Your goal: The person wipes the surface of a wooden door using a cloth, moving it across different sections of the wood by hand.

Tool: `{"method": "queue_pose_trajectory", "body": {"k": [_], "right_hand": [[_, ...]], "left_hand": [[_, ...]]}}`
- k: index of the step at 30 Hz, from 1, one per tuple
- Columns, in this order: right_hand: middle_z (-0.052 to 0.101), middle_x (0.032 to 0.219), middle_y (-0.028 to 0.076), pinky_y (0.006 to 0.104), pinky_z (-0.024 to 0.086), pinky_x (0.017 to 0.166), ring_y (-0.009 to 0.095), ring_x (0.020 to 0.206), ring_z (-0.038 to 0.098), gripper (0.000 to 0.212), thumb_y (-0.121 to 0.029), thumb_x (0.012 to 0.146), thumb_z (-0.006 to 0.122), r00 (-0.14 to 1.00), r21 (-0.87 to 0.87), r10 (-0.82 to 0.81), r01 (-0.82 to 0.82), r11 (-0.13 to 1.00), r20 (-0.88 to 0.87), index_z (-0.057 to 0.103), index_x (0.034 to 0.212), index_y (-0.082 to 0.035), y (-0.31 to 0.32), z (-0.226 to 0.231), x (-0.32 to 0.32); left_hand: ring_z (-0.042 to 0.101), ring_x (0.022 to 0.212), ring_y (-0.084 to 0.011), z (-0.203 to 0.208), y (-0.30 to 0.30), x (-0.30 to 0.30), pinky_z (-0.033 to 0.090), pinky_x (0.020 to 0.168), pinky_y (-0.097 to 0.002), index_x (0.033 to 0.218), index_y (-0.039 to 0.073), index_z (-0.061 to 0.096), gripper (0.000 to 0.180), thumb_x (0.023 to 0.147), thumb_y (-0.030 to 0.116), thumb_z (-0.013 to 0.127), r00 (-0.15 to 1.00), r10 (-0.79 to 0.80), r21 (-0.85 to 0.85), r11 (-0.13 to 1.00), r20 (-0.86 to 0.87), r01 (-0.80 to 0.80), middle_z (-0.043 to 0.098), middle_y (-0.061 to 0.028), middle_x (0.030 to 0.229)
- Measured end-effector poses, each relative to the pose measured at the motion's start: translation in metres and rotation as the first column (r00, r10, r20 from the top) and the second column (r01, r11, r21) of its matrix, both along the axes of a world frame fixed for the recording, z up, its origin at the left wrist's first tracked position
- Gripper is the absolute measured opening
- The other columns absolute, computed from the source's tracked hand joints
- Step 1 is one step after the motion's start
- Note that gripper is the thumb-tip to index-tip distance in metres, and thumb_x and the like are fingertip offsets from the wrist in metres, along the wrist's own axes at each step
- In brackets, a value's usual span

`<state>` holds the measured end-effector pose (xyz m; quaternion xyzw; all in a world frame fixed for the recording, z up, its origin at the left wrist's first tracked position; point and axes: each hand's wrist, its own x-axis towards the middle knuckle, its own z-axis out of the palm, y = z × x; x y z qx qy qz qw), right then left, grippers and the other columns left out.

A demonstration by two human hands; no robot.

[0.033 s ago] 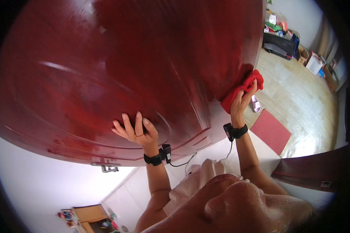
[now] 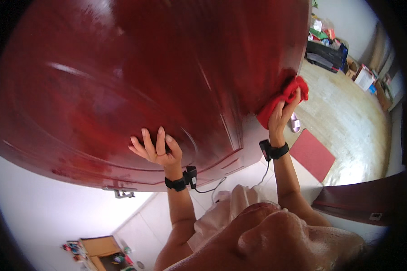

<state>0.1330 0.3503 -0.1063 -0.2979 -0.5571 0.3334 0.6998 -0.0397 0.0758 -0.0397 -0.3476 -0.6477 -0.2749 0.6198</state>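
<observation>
A large, glossy dark red door fills the upper left and middle. Against its surface, low and left of centre, my left hand rests with its fingers spread and nothing in them. My right hand grips a bunched red cloth and presses it to the door near its right edge. Part of the cloth sticks out above my fingers. Black bands with small boxes and cables circle both wrists, the left band and the right band. A metal handle projects from the door's lower edge.
On the floor at right lie a pink slipper and a red mat. Farther off, a black case and boxes line the wall. Another dark red panel stands at lower right, and a cardboard box at lower left.
The view has shifted slightly. My right hand and the red cloth have moved a little upward and right in the picture; my left hand stays in nearly the same spot on the door.
</observation>
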Motion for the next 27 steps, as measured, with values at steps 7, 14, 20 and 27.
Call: {"method": "queue_pose_trajectory", "body": {"k": [7, 14, 20, 27], "right_hand": [[0.050, 0.139, 0.022, 0.0387, 0.033, 0.111, 0.033, 0.127, 0.049, 0.055, 0.003, 0.087, 0.046, 0.999, 0.403, -0.038, 0.038, 0.914, -0.009, 0.044, 0.142, 0.004, 0.000, 0.134, -0.021], [0.042, 0.147, 0.023, 0.0419, 0.025, 0.117, 0.036, 0.138, 0.038, 0.064, 0.001, 0.083, 0.045, 0.972, 0.270, -0.234, 0.219, 0.938, 0.023, 0.038, 0.146, 0.004, 0.003, 0.013, -0.028], [0.029, 0.156, 0.019, 0.0409, 0.024, 0.118, 0.033, 0.143, 0.030, 0.058, -0.013, 0.100, 0.040, 0.990, -0.056, -0.138, 0.136, 0.989, -0.034, 0.024, 0.154, -0.002, -0.013, -0.033, -0.026], [0.045, 0.146, 0.022, 0.0407, 0.023, 0.118, 0.035, 0.139, 0.038, 0.056, 0.003, 0.088, 0.043, 0.973, 0.328, -0.224, 0.193, 0.925, 0.059, 0.042, 0.144, 0.005, -0.067, 0.090, -0.054]], "left_hand": [[0.033, 0.145, -0.0400, 0.000, -0.008, -0.013, 0.011, 0.119, -0.0628, 0.111, 0.017, 0.075, 0.027, 0.095, 0.026, 0.056, 0.999, -0.037, 0.028, 0.999, -0.003, 0.037, 0.056, -0.0101, 0.144], [0.040, 0.141, -0.0351, 0.001, -0.004, -0.009, 0.013, 0.123, -0.0538, 0.110, 0.033, 0.075, 0.032, 0.086, 0.021, 0.057, 0.995, -0.097, 0.070, 0.993, -0.010, 0.098, 0.059, -0.0005, 0.139], [0.041, 0.140, -0.0286, 0.002, -0.006, -0.003, 0.012, 0.124, -0.0523, 0.101, 0.035, 0.077, 0.024, 0.090, 0.024, 0.059, 0.987, -0.154, 0.017, 0.988, -0.037, 0.154, 0.063, 0.0056, 0.133], [0.043, 0.139, -0.0260, 0.002, -0.008, -0.002, 0.013, 0.124, -0.0503, 0.098, 0.036, 0.076, 0.021, 0.090, 0.025, 0.061, 0.980, -0.200, 0.020, 0.979, -0.013, 0.201, 0.067, 0.0101, 0.127]]}}
